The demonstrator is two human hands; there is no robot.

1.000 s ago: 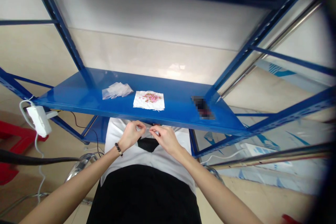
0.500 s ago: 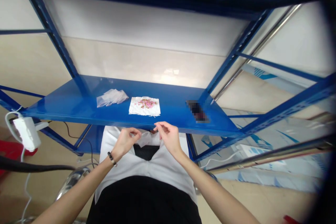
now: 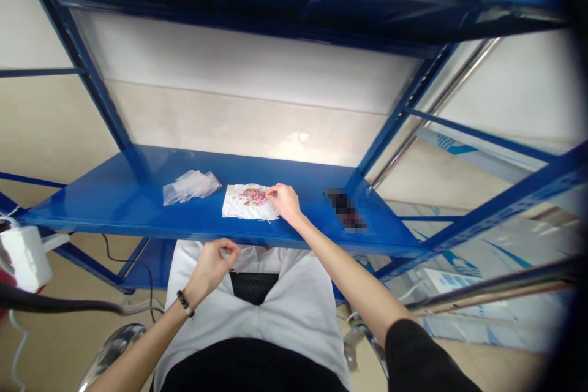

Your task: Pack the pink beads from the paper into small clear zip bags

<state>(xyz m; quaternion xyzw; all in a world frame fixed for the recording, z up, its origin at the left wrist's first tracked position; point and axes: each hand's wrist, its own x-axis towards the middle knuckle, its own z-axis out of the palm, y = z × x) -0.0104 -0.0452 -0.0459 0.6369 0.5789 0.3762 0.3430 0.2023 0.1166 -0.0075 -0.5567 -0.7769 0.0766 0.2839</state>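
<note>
My left hand point(image 3: 215, 266) is over my lap, just below the shelf's front edge, with thumb and fingers pinched together. From its fingertips hangs a small clear plastic bag point(image 3: 247, 252), faint against my light trousers. My right hand point(image 3: 285, 202) reaches over the shelf, its fingertips closed together at the right side of a pile of small pink and brown pieces point(image 3: 254, 196). Anything between those fingertips is too small to make out. The pieces lie on a crumpled white sheet point(image 3: 236, 209).
A stack of clear plastic bags point(image 3: 190, 187) lies left of the white sheet on the blue shelf point(image 3: 138, 208). A blurred-out dark object point(image 3: 344, 209) is at the right. Another shelf point(image 3: 275, 6) hangs above, between blue uprights. A white power adapter point(image 3: 27, 257) hangs at left.
My right hand has moved up and forward from beside the plastic bag to the pile of pieces. My left hand stays over my lap with the bag. The camera view has shifted slightly.
</note>
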